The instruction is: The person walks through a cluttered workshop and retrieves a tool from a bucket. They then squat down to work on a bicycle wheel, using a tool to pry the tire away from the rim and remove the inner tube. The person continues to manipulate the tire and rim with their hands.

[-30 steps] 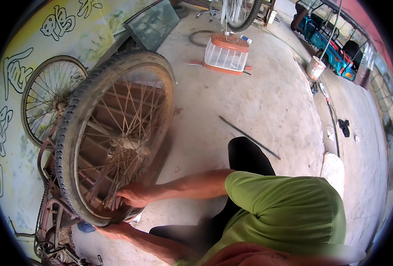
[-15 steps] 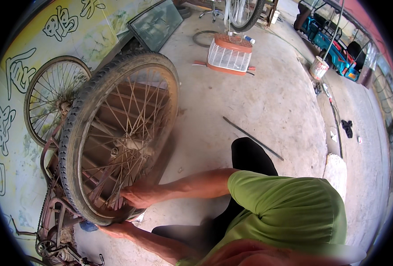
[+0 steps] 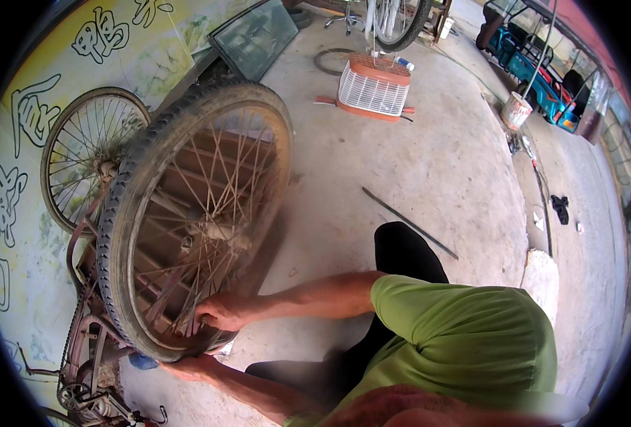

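Observation:
A bicycle wheel [image 3: 122,235] with a knobbly tyre and rusty spokes stands tilted before me on the left. My left hand [image 3: 191,367] grips the tyre at the wheel's bottom edge, its fingers partly hidden beneath it. Just above, my right hand [image 3: 221,312] reaches over the inner side of the rim among the lower spokes. Its fingers are bent together in a pinch; what lies between them is too small to make out. Behind the wheel, the rusty bicycle frame [image 3: 91,334] with chain and pedals lies along the painted wall.
A second spoked wheel [image 3: 62,171] leans by the wall. A thin dark rod [image 3: 409,223] lies on the concrete near my knee. Further off are a red-and-white basket [image 3: 374,89], a glass panel [image 3: 255,39], a stained bucket [image 3: 516,110] and a blue three-wheeled vehicle [image 3: 536,71].
The whole view has shifted very slightly. Both hands keep their places at the wheel's lower edge, with only a small change in the right hand's fingers.

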Demonstrator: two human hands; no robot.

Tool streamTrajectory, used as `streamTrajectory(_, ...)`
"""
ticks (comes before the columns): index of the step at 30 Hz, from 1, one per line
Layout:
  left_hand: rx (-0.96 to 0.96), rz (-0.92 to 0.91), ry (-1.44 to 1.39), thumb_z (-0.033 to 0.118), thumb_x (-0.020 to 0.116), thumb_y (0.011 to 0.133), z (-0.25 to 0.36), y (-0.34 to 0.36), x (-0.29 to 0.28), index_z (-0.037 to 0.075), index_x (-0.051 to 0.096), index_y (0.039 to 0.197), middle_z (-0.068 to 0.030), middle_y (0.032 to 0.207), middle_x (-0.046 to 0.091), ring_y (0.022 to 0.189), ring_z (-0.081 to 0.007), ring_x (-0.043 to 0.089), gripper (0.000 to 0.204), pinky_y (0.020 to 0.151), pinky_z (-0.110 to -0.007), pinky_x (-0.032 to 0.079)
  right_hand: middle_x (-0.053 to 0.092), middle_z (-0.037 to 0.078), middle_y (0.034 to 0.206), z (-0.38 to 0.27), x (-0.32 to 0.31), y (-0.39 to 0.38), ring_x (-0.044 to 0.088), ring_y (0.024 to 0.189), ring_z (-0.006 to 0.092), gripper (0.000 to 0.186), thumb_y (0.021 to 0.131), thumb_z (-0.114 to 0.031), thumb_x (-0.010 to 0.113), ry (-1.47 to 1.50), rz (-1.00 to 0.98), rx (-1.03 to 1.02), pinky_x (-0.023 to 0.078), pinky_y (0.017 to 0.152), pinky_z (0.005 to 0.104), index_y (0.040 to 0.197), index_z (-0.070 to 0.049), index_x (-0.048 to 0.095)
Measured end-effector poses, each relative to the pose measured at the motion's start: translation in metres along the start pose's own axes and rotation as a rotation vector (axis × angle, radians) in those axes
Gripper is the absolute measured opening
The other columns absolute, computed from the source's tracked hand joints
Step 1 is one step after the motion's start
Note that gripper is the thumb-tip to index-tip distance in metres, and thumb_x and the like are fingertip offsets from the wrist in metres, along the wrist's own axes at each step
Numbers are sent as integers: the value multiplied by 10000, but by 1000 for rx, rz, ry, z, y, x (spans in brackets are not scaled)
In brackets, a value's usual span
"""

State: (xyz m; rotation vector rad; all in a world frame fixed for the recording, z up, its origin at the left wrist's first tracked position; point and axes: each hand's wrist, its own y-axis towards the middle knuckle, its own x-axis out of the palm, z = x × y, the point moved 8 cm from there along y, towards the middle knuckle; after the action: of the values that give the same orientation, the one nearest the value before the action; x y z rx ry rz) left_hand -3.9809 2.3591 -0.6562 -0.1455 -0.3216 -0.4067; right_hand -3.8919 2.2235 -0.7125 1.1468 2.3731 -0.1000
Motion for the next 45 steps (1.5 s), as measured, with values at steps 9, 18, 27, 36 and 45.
streamTrajectory(9, 9, -16, 30, 384, 439, 975, -1, -1, 3, -60, 579, 1247, -199, 1136, 634, 989, -331, 646, 539, 843, -447, 548, 672, 139, 1030, -2, -7, -3, 641, 991, 334, 262, 907, -176, 528, -86, 14, 7, 514, 862, 440, 1122, -107, 662)
streamTrajectory(18, 23, -19, 8, 388, 432, 975, 1, -2, 3, -86, 574, 1229, -215, 1133, 639, 991, -337, 647, 556, 858, -442, 541, 680, 160, 905, 5, -2, 4, 661, 903, 351, 253, 918, -172, 499, -42, 19, 139, 515, 805, 443, 1086, -88, 668)
streamTrajectory(27, 60, -4, 21, 367, 486, 953, -7, 7, -3, -75, 599, 1196, -199, 1083, 647, 950, -315, 649, 516, 819, -428, 546, 674, 165, 1064, 11, -3, 0, 650, 1000, 319, 254, 873, -108, 558, 266, 33, 178, 512, 857, 414, 1101, -43, 649)
streamTrajectory(36, 35, 17, 10, 374, 506, 948, 2, -1, 0, -41, 631, 1176, -170, 1099, 650, 967, -294, 648, 489, 835, -422, 539, 685, 176, 997, -2, -5, -1, 657, 952, 346, 297, 877, -140, 562, -92, 74, -32, 516, 836, 441, 1153, -83, 656)
streamTrajectory(45, -22, -3, -45, 366, 533, 935, -9, 7, -4, -47, 624, 1170, -175, 1135, 649, 1013, -303, 643, 484, 886, -433, 532, 692, 171, 871, 8, -1, 2, 676, 893, 339, 303, 887, -140, 547, 200, 126, 83, 529, 790, 442, 1165, -93, 658)
